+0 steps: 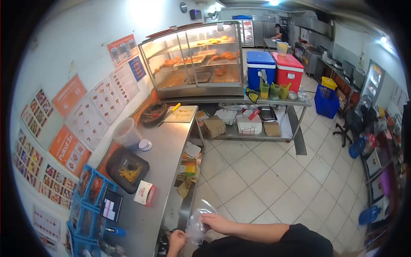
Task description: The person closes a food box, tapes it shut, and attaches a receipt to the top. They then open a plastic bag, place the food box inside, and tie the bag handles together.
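Observation:
A clear plastic bag (196,230) is held low in front of my body, just off the steel counter's edge. My right hand (213,222) has its fingers closed on the bag's upper part. At the bag's lower left side, my left hand (177,239) pinches the film with its fingertips. On the steel counter (160,171) to the left are a black tray (113,165) with yellow-brown food in it and a small white and red box (144,192).
A cutting board (182,115) with a yellow-handled knife (174,108) lies at the counter's far end. Beyond stands a glass food warmer (195,85). Blue crates (87,214) and a tablet (111,204) line the left side. Another person (280,35) works far back.

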The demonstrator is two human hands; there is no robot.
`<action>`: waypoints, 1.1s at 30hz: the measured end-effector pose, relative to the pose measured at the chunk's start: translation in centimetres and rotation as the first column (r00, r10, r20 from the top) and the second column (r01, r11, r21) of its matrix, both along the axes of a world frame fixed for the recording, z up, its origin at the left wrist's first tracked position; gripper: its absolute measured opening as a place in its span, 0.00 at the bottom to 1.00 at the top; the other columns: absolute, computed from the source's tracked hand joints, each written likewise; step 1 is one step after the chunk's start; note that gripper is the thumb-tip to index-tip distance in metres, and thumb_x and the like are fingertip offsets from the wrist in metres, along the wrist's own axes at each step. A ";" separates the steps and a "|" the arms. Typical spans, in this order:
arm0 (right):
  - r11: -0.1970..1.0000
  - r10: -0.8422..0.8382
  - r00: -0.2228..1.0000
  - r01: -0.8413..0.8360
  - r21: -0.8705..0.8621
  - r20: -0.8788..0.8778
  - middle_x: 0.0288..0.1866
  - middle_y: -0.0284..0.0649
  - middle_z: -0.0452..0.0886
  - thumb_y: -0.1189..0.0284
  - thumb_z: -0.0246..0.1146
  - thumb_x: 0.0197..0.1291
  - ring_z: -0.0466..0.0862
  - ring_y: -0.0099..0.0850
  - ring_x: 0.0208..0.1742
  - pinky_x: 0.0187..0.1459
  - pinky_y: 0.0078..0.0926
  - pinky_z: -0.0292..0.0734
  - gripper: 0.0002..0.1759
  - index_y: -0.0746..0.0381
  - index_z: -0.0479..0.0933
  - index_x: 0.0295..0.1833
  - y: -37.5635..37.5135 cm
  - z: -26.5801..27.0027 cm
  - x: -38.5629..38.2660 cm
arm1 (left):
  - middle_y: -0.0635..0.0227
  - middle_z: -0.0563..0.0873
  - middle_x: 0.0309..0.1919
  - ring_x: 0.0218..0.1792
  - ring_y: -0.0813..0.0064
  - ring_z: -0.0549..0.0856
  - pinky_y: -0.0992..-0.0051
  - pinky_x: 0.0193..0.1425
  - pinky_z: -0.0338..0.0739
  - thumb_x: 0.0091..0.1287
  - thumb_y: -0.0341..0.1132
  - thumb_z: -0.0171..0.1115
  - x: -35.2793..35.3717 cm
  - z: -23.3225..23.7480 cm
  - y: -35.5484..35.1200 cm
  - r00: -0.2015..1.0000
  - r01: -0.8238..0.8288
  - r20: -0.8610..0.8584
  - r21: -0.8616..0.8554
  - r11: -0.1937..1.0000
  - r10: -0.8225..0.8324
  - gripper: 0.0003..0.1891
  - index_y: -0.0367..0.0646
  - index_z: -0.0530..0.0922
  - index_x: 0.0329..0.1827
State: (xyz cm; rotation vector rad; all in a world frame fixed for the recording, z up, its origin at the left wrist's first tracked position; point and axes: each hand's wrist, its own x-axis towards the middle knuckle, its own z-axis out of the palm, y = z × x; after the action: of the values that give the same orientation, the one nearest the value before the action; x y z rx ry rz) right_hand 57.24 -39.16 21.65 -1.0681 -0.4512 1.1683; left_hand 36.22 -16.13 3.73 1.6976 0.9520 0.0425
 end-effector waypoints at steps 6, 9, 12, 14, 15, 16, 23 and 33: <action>0.990 0.030 0.986 -0.051 -0.129 -0.165 0.31 0.25 0.72 0.63 0.58 0.79 0.71 0.18 0.30 0.33 0.22 0.69 0.09 0.54 0.75 0.43 0.5 0.8 3.1 | 0.63 0.86 0.25 0.30 0.63 0.88 0.62 0.39 0.81 0.61 0.32 0.74 -0.9 5.4 2.8 0.957 -0.193 -0.065 0.585 0.787 0.283 0.09 0.40 0.83 0.39; 0.972 0.187 0.979 -0.197 -0.131 -0.086 0.30 0.25 0.70 0.66 0.64 0.74 0.70 0.18 0.30 0.30 0.22 0.66 0.09 0.54 0.72 0.41 2.4 0.9 3.7 | 0.58 0.87 0.28 0.35 0.53 0.89 0.58 0.44 0.82 0.61 0.32 0.73 -0.8 6.5 5.5 0.947 -0.156 -0.129 0.617 0.771 0.294 0.09 0.40 0.85 0.43; 0.960 0.267 0.904 -0.219 -0.175 0.335 0.29 0.28 0.72 0.68 0.68 0.69 0.72 0.22 0.30 0.31 0.27 0.70 0.12 0.58 0.72 0.40 4.7 1.8 4.2 | 0.64 0.84 0.25 0.28 0.68 0.85 0.67 0.39 0.82 0.58 0.28 0.77 -3.6 2.4 9.3 0.963 -0.194 -0.037 0.591 0.783 0.266 0.14 0.36 0.82 0.44; 0.977 0.111 0.702 0.052 -0.207 0.704 0.34 0.43 0.77 0.70 0.68 0.65 0.80 0.41 0.37 0.39 0.40 0.75 0.12 0.63 0.72 0.43 7.1 1.3 5.1 | 0.55 0.86 0.40 0.41 0.61 0.89 0.64 0.50 0.85 0.55 0.35 0.84 -3.7 2.7 11.5 0.973 -0.227 -0.024 0.018 0.974 0.227 0.35 0.35 0.76 0.64; 0.966 0.047 0.532 0.190 -0.174 0.845 0.36 0.51 0.80 0.72 0.68 0.63 0.84 0.50 0.41 0.43 0.46 0.78 0.13 0.66 0.71 0.44 8.6 1.3 5.4 | 0.50 0.84 0.48 0.49 0.57 0.88 0.61 0.55 0.84 0.53 0.37 0.87 -3.4 2.5 12.0 0.994 -0.107 0.004 0.105 0.989 0.107 0.45 0.35 0.68 0.71; 0.968 0.039 0.524 0.193 -0.163 0.851 0.36 0.51 0.80 0.72 0.68 0.63 0.84 0.50 0.41 0.43 0.46 0.78 0.13 0.66 0.71 0.44 10.2 1.5 5.3 | 0.45 0.81 0.56 0.57 0.53 0.87 0.59 0.60 0.84 0.51 0.39 0.89 -1.0 7.6 9.3 1.000 0.008 0.022 0.192 0.981 -0.012 0.55 0.35 0.61 0.78; 0.958 0.194 0.406 -0.273 -0.084 0.893 0.51 0.49 0.81 0.75 0.65 0.65 0.85 0.53 0.53 0.52 0.47 0.81 0.17 0.58 0.74 0.58 20.8 3.4 -0.9 | 0.52 0.89 0.35 0.42 0.47 0.90 0.57 0.48 0.83 0.67 0.29 0.65 5.4 16.6 11.5 0.905 -0.069 0.374 0.598 0.798 -0.202 0.10 0.40 0.86 0.49; 0.866 0.340 0.061 0.370 -0.337 0.939 0.62 0.43 0.78 0.75 0.63 0.64 0.82 0.47 0.64 0.56 0.45 0.83 0.20 0.54 0.76 0.62 29.5 -1.6 6.5 | 0.48 0.89 0.38 0.43 0.45 0.88 0.55 0.47 0.81 0.71 0.29 0.63 -4.2 12.9 24.8 0.995 -0.096 0.085 0.762 0.640 0.048 0.05 0.36 0.81 0.46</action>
State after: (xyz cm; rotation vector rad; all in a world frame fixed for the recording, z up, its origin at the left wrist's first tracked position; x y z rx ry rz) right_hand 63.72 -9.63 20.10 -2.3907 -1.2882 0.2025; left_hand 32.02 8.68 16.58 2.4218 1.0288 0.6374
